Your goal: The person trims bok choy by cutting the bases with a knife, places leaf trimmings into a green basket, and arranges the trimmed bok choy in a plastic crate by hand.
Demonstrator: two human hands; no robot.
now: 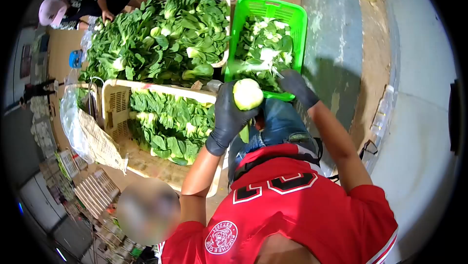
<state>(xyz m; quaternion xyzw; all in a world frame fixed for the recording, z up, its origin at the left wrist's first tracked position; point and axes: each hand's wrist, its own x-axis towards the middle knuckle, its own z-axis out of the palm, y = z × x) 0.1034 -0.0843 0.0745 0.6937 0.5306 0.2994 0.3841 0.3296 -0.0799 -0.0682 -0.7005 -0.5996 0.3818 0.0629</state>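
Both my hands wear dark gloves. My left hand (230, 117) is wrapped round a bok choy head (247, 94), its pale cut base facing up. Over the near right corner of the green basket (303, 35) is my right hand (297, 87), fingers closed; a thin pale thing shows at its fingertips, too small to name. Loose leaves and pale stem pieces (268, 45) lie inside that basket. To the left, a beige crate (116, 113) holds rows of bok choy (170, 125). Behind it rises a large heap of bok choy (156, 40).
A person in a pink cap (52, 10) reaches to the heap's far left side. A plastic bag (73, 122) and woven sheet (100, 140) hang by the beige crate. Crates (97, 193) stand lower left. A wall (414, 93) runs along the right.
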